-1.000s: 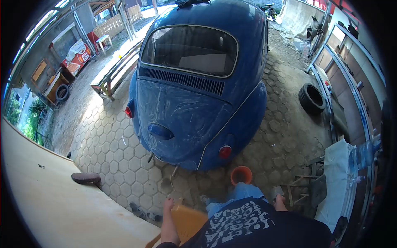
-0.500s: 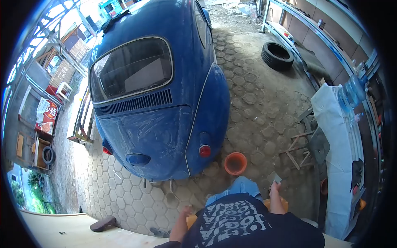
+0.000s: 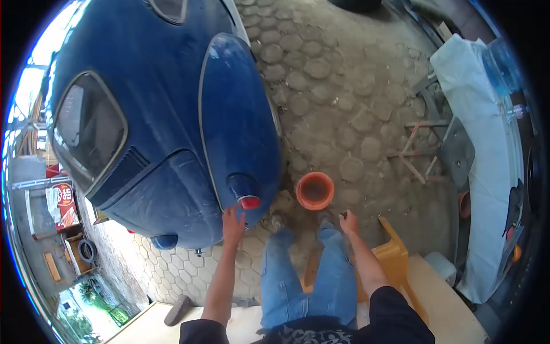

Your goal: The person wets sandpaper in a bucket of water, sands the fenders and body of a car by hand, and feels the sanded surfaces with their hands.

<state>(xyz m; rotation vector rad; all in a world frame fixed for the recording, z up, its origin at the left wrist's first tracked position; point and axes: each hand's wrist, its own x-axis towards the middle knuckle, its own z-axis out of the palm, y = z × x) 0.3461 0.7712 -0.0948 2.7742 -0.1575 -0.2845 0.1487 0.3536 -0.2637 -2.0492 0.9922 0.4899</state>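
Note:
The rear of a dusty blue car [image 3: 166,109] fills the left side of the view. My left hand [image 3: 233,222] is at its rear fender, just left of the red tail light [image 3: 249,202], fingers spread and apparently touching the paint. My right hand [image 3: 350,222] is held in front of my right leg, closed on a small flat grey sheet that now shows only as a dark edge. An orange bucket [image 3: 315,205] with murky water stands on the paving near my feet, between my hands and beyond them.
Behind my legs is a yellow plastic chair [image 3: 391,251]. To the right are a folding stool [image 3: 458,152] and a table with a white cover [image 3: 478,114], a blue water jug [image 3: 501,67] on it. A tire [image 3: 356,4] lies at the top edge. Hexagonal pavers [image 3: 366,146] cover the ground.
My view has turned down and right, with the car closer. My left hand has come up from beside my body to the fender. My right hand has turned, hiding the sheet's flat face.

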